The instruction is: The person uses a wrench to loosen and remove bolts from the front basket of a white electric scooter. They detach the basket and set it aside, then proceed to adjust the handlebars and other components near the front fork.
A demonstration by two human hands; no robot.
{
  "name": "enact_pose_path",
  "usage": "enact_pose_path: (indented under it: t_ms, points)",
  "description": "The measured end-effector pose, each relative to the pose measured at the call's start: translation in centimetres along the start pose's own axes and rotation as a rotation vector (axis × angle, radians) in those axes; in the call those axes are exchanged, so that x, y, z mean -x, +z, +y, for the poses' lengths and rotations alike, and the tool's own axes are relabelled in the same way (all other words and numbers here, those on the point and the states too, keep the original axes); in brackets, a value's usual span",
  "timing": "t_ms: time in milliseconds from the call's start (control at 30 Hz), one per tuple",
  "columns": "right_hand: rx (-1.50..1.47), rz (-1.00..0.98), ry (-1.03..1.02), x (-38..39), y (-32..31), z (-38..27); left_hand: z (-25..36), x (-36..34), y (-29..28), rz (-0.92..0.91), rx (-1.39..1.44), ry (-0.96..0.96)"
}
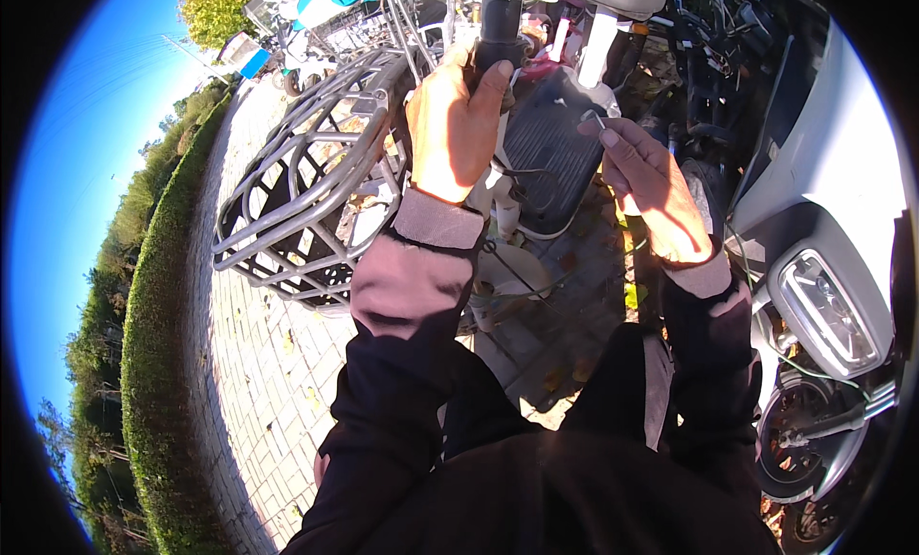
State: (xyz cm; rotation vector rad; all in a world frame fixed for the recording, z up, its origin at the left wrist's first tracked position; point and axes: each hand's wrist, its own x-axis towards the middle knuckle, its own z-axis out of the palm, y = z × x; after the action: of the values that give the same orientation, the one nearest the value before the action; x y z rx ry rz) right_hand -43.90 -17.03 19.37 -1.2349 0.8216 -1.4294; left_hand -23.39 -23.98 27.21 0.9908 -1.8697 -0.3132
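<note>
While left hand (450,129) clamps black cylindrical tube (502,19) at its near end, axis pointing away from body, right hand (653,181), apart, pinches small thin silvery piece (599,121) rightward.

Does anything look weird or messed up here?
Maybe one thing: a thin green wire droops loosely near the rectangular clear headlight of the white scooter. It looks odd because it isn't tucked away.

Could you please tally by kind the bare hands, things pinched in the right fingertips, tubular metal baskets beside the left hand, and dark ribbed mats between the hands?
Left hand and right hand: 2
Small metal piece: 1
Tubular basket: 1
Ribbed mat: 1
Total: 5
</note>
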Motion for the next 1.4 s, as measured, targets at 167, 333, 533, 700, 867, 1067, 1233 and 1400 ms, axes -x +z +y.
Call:
enact_pose_path:
  t_ms: [167, 333, 533, 700, 867, 1067, 1233, 1400]
  points:
    - [-0.046, 0.043, 0.006, -0.5, -0.3, -1.6, -0.3, 0.3, 0.6, 0.095, -0.047, 0.099]
    - [-0.176, -0.063, -0.019, -1.1, 0.0, -2.4, -0.6, 0.2, 0.8, 0.111, -0.100, 0.108]
    - [0.115, -0.026, -0.276, -2.6, 1.5, -3.3, -0.3, 0.3, 0.3, 0.135, -0.221, 0.128]
    - [0.074, -0.021, -0.222, -3.7, 2.8, -3.2, -0.5, -0.1, 0.5, 0.082, -0.052, 0.094]
    - [0.031, 0.032, -0.153, -4.3, 2.3, -2.2, -1.5, -0.6, 1.3, 0.059, 0.166, 0.074]
    - [0.599, 0.121, -0.495, -4.3, 0.8, -1.8, -1.5, -0.4, 1.0, 0.011, 0.091, 0.052]
    - [0.468, 0.030, -0.297, -1.7, 0.2, -3.0, 0.0, 0.1, 0.8, 0.069, 0.046, 0.044]
    - [0.144, 0.125, -0.053, 0.0, -0.1, -4.4, 0.4, 0.4, 0.8, 0.150, 0.034, 0.096]
